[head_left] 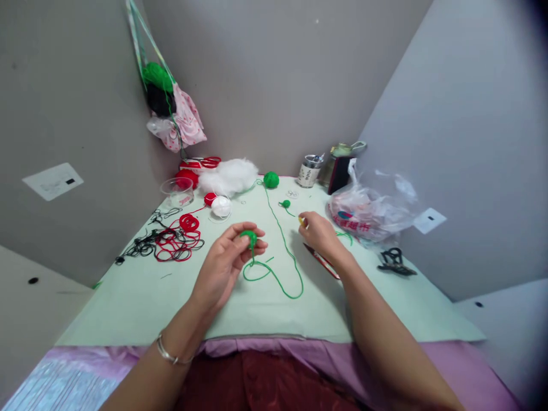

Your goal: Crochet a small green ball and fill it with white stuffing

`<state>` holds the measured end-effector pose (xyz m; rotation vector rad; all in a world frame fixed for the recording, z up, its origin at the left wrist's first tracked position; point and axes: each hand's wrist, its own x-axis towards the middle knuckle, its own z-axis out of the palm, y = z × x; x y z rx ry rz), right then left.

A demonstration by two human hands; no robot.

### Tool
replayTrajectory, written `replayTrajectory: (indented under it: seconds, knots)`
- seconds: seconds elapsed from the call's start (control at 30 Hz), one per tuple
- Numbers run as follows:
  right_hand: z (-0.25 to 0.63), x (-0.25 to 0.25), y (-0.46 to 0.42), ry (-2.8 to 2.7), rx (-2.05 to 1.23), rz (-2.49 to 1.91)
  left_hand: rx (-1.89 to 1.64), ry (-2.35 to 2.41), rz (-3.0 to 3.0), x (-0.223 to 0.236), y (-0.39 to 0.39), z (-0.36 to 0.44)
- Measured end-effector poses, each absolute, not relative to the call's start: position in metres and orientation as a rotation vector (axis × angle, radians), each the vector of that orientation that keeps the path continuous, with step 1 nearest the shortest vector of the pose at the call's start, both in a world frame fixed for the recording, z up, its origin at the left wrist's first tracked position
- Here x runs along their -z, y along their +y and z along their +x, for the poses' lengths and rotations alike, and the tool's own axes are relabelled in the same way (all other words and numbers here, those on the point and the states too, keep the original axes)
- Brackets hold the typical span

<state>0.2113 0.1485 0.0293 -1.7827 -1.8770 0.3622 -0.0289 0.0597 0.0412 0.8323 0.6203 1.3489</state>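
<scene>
My left hand pinches a small green crochet piece between thumb and fingers, above the table. A green yarn strand drops from it, loops on the tabletop and runs back to a green yarn ball. My right hand is closed on a small yellow object, mostly hidden by the fingers, so its kind is unclear. Just below that hand lies a slim, pointed red and dark tool, partly covered by the wrist. A little green knotted piece with a tail rests beyond the hands.
Tangled black yarn and red yarn lie left, near a clear plastic cup. White stuffing and a white yarn ball sit behind. At right are a plastic bag, a black claw clip and a pen tin.
</scene>
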Motion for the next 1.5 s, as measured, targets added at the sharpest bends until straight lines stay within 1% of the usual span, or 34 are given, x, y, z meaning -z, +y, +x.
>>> replayTrajectory:
  seconds: [0.1,0.17,0.2,0.27,0.33,0.77,1.03,1.5]
  knots:
    - [0.214,-0.051,0.125,-1.76,-0.472,-1.604,-1.314,0.692,0.824,-0.029,0.045,-0.027]
    - [0.208,-0.058,0.104,-1.447,-0.818,-1.15,-1.267,0.697,0.801,-0.024,0.04,-0.024]
    - [0.204,-0.059,0.094,-1.347,-0.944,-0.994,-1.243,0.689,0.793,-0.023,0.038,-0.022]
    - [0.193,-0.057,0.076,-1.236,-1.121,-0.834,-1.206,0.666,0.796,-0.023,0.035,-0.018]
    - [0.184,-0.051,0.063,-1.155,-1.188,-0.761,-1.19,0.651,0.804,-0.024,0.032,-0.015]
    - [0.183,-0.033,0.044,-1.098,-1.251,-0.684,-1.133,0.635,0.78,-0.027,0.02,-0.007]
    - [0.18,-0.035,0.036,-1.037,-1.105,-0.712,-1.102,0.609,0.768,-0.026,0.019,-0.004]
    - [0.174,-0.034,0.031,-1.098,-1.082,-0.709,-1.064,0.606,0.775,-0.024,0.019,-0.003]
